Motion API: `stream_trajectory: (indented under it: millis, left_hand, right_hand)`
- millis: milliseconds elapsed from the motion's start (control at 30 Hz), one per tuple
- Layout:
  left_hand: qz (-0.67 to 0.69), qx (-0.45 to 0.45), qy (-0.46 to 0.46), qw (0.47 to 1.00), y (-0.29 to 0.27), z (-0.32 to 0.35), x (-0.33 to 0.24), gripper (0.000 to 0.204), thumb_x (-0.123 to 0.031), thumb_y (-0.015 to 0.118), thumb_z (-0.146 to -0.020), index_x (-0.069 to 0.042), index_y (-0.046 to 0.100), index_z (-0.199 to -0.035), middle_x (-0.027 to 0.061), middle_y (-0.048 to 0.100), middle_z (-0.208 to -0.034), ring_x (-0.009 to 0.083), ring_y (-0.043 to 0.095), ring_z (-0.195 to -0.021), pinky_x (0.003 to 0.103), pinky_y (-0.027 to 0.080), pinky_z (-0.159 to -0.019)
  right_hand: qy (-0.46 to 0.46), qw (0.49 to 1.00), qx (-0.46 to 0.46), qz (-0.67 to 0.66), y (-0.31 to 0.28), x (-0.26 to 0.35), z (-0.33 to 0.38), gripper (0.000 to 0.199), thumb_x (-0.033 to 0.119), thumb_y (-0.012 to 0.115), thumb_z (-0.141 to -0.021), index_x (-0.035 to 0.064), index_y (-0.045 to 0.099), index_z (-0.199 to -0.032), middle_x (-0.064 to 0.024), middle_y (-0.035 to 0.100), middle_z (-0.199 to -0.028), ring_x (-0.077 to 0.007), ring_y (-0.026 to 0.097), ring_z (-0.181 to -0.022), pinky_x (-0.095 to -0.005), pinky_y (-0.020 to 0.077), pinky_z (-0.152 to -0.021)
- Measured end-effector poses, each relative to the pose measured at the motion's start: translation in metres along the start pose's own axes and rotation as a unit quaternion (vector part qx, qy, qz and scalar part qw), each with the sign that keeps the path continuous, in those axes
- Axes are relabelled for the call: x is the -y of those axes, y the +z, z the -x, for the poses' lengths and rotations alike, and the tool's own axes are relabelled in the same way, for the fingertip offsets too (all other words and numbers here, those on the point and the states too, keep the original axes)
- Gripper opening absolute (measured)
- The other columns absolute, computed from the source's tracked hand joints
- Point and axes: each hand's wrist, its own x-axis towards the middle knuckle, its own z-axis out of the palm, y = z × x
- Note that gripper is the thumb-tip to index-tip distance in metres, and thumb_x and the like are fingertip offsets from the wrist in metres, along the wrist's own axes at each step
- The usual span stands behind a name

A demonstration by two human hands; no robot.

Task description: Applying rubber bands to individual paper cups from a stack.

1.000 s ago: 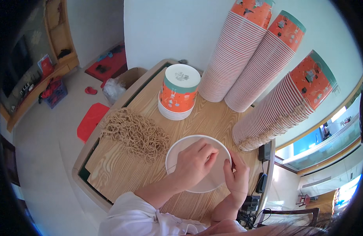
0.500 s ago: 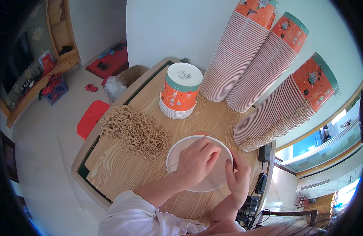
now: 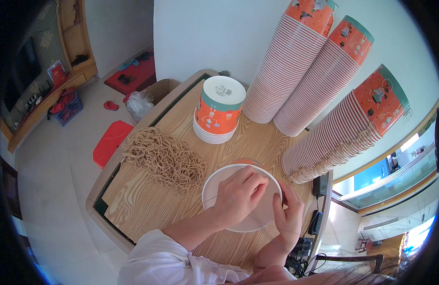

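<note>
A paper bucket (image 3: 255,220), white inside, sits at the near middle of the table with its mouth facing me. My right hand (image 3: 289,212) grips its right rim, thumb at the inside and fingers round the outer wall. Over the mouth is my left hand (image 3: 239,196), its fingers pinched together near the far right part of the rim. What they pinch, if anything, is too small to make out. To the left lies a loose heap of tan twine (image 3: 164,159). Behind it a short stack of orange and green buckets (image 3: 219,114) stands upside down.
Two tall bucket stacks (image 3: 288,61) (image 3: 319,85) rise at the back by the wall. Another stack (image 3: 333,130) on the right has tan cords hanging along its side. Black adapters and cables (image 3: 315,222) lie along the table's right edge. A red stool (image 3: 112,142) stands left of the wooden table (image 3: 134,209).
</note>
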Motion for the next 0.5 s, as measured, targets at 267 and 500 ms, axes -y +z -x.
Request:
stream_trajectory:
  millis: [267, 500]
  left_hand:
    - [-0.008, 0.0, 0.008, 1.0, 0.0018, -0.0004, 0.0004, 0.015, -0.005, 0.069, -0.076, -0.01, 0.059, -0.086, 0.0028, 0.058, -0.081, 0.022, 0.062, -0.07, 0.034, 0.052, -0.056]
    - [-0.011, -0.014, 0.017, 1.0, 0.0011, -0.0013, 0.0003, 0.015, -0.005, 0.07, -0.075, -0.009, 0.058, -0.083, 0.0035, 0.057, -0.077, 0.0227, 0.061, -0.068, 0.034, 0.05, -0.055]
  right_hand:
    - [-0.006, 1.0, 0.002, 0.006, -0.0023, 0.003, 0.0008, 0.032, 0.001, 0.056, -0.084, 0.0023, 0.061, -0.115, -0.011, 0.056, -0.076, -0.0173, 0.051, -0.059, -0.029, 0.042, -0.054]
    - [0.002, 1.0, 0.01, 0.026, -0.0038, 0.0102, 0.0051, 0.033, 0.001, 0.058, -0.082, 0.0024, 0.061, -0.114, -0.0108, 0.056, -0.078, -0.0165, 0.05, -0.057, -0.0286, 0.0416, -0.053]
